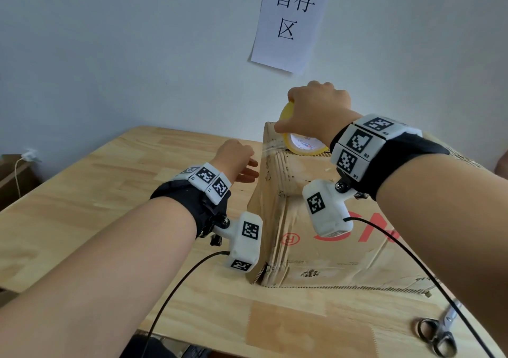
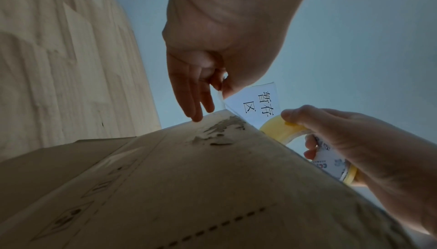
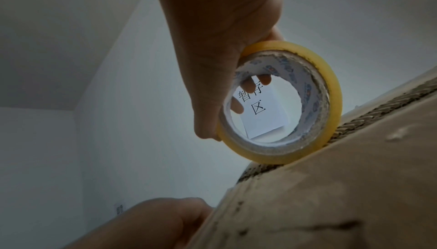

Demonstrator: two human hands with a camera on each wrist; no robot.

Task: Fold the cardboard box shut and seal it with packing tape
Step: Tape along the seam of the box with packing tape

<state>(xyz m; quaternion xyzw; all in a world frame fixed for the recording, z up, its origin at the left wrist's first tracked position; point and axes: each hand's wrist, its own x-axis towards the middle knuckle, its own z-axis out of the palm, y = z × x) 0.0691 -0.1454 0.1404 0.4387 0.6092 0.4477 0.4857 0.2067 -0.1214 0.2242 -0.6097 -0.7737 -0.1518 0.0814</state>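
1. Left hand (image 1: 236, 162), nearest, pinches the clear tape end against the worn brown cardboard box (image 1: 316, 236) on the wooden table (image 1: 82, 198);
2. Right hand (image 1: 316, 110) clamps the yellow-edged packing tape roll (image 3: 281, 103) on the box top; light, stiff, best gripped through its core.

The box (image 1: 316, 220) is plain brown cardboard with red printed letters and small black marks on its top. On it stands a yellow roll of tape (image 1: 299, 144) with a white core printed in blue. Beside the box, silver scissors (image 1: 439, 330) lie on the pale wood-grain table (image 1: 110, 192); behind it hangs a white sheet (image 1: 291, 19) with black characters.
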